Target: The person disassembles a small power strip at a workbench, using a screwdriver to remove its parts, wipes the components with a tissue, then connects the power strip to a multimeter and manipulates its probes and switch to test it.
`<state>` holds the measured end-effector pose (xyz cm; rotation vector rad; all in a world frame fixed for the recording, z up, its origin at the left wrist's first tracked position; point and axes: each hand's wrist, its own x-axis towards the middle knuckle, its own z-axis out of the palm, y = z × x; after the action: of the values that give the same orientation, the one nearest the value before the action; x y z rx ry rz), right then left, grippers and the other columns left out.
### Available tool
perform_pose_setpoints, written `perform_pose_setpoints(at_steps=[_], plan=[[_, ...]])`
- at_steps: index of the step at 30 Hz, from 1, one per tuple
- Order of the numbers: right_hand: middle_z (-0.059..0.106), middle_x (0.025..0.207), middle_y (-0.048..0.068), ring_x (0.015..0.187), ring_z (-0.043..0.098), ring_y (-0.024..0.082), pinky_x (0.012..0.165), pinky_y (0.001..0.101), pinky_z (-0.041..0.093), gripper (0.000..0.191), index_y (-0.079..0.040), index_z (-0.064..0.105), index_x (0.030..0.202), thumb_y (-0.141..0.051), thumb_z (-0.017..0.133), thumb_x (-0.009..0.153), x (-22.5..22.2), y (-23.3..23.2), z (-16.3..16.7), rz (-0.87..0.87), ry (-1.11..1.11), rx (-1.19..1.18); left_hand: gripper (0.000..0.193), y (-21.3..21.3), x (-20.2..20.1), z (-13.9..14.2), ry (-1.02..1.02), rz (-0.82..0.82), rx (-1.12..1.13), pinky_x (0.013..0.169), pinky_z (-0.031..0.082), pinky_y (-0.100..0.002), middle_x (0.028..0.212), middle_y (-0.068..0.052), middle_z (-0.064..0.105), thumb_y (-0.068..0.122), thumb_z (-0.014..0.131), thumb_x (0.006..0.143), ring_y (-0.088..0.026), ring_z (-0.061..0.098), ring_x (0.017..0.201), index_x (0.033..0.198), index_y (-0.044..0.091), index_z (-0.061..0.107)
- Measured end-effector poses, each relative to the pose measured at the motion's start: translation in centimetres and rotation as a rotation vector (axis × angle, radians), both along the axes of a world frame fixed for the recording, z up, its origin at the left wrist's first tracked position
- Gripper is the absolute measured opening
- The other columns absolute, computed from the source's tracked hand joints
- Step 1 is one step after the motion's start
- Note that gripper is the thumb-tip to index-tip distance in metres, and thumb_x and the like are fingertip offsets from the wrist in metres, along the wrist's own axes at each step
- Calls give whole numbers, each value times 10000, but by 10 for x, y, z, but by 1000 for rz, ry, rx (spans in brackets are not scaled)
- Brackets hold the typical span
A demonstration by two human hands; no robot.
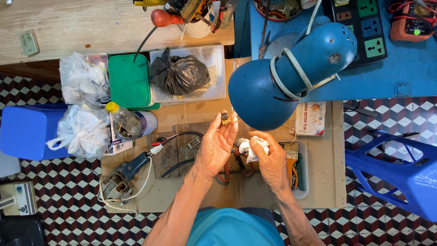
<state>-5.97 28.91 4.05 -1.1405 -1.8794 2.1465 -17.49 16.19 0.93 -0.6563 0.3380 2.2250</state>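
We judge the small dark component (225, 119), pinched in our left hand (216, 146) fingertips, light, rigid and droppable, while our right hand (271, 159) fingers grip a soft white cloth (249, 146).

I am sitting in a small repair workshop, the sort set up in a tiled room. A sheet of cardboard (255, 191) serves as my work mat over the checkered floor (59, 209). At twelve o'clock a wooden bench (82, 23) carries a cup crammed with hand tools (195, 13). At one o'clock a blue desk lamp (291, 68) hangs over my work, with a power strip (364, 27) and a multimeter (412, 20) on the blue table (396, 68) beyond. At nine o'clock lie bagged parts (82, 132) and a stripped wired assembly (118, 182).
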Motion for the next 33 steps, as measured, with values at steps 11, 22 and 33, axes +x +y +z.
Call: perform_pose_setpoints(at_steps=[11, 22, 33], plan=[[722, 953, 27, 829, 654, 66, 721, 239, 544, 294, -41, 717, 1215, -177, 654, 962, 1, -1, -2, 1, -1, 10, 223, 1, 3, 3, 71, -33, -51, 1053, 552, -334, 1195, -127, 689, 181, 634, 1023, -213, 668, 1139, 1213, 65, 636], [721, 958, 23, 836, 657, 67, 730, 237, 543, 289, -46, 714, 1210, -180, 653, 962, 1, -3, -5, 20, 3, 23, 234, 0, 1, 5, 67, -53, -67, 1044, 555, -318, 1167, -137, 692, 192, 638, 1014, -210, 674, 1128, 1192, 40, 633], [718, 939, 16, 825, 648, 66, 723, 245, 543, 274, -46, 729, 1190, -181, 658, 962, -2, -1, -5, 14, 6, 27, 241, 4, -1, -2, 62, -53, -135, 1058, 557, -331, 1128, -93, 687, 137, 684, 980, -199, 679, 1100, 1191, 33, 629]])
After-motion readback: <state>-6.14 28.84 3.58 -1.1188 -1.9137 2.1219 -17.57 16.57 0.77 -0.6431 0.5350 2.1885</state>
